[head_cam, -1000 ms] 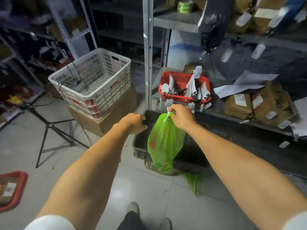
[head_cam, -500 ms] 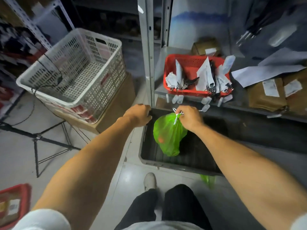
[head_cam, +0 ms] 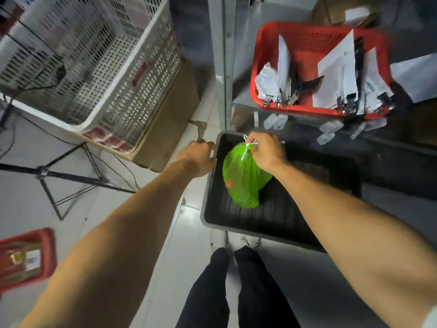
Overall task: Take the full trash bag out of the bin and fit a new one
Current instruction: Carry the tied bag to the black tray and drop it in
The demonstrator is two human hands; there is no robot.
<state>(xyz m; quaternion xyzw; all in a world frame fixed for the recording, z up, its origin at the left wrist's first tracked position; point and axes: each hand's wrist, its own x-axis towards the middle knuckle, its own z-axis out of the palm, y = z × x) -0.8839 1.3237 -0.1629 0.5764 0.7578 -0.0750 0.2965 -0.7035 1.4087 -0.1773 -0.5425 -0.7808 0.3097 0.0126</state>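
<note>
Nearest, two dark trouser legs [head_cam: 238,287] stand on the pale tiled floor [head_cam: 189,245], with the toes of grey shoes [head_cam: 248,241] just against the near rim of a black bin [head_cam: 272,223]. At the near left edge a red tray [head_cam: 26,256] lies on the floor with a labelled packet in it.

Both bare forearms reach out from the near corners. The left hand [head_cam: 197,158] has its fingers curled over the bin's left rim — clenched on that edge. The right hand [head_cam: 266,150] pinches the tied neck of a green bag [head_cam: 243,178], where a white tie [head_cam: 246,150] sticks out beside the knuckles. The bag hangs from that grip inside the bin; its bottom is at or just above the ribbed black base, and I cannot tell whether it touches. Something orange shows faintly through the plastic on its left side.

Left of the bin, black tripod legs [head_cam: 71,178] spread over the floor. Farther left, a white slotted crate [head_cam: 113,67] sits on a cardboard box [head_cam: 165,129], with a black cable draped into it.

Beyond the bin stands a grey metal shelf post [head_cam: 223,67]. To its right, on the shelf — above the bin's far side — a red basket [head_cam: 314,43] holds white papers [head_cam: 338,74] and dark clips. Small clear plastic pieces [head_cam: 276,120] hang at the shelf edge, and the far right is blurred.
</note>
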